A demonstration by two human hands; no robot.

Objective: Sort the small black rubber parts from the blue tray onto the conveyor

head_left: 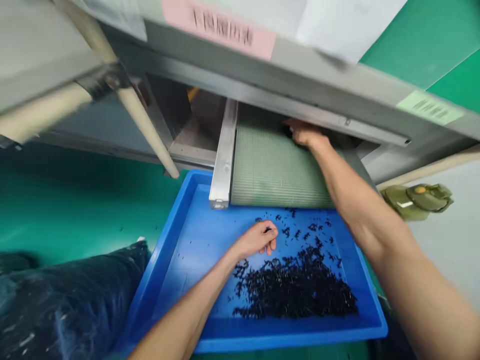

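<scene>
My left hand (259, 238) hovers over the blue tray (187, 240), its fingers curled with a small black part (268, 230) pinched between thumb and forefinger. Below it, a heap of small black parts (300, 285) lies in the tray, with loose ones scattered toward the back. My right hand (305, 134) reaches onto the green ribbed conveyor belt (277, 170), just under the machine's lower edge. Its fingers are bent near a dark spot; whether they grip a piece is too blurred to make out. The belt's end overhangs the tray's back part.
A metal rail (222, 170) runs along the belt's left side. The machine's beam (240, 92) crosses low above the belt. Pale pipes (146, 125) stand at left, a dark plastic bag (75, 300) beside the tray. An olive-green bag or pouch (418, 200) lies at right.
</scene>
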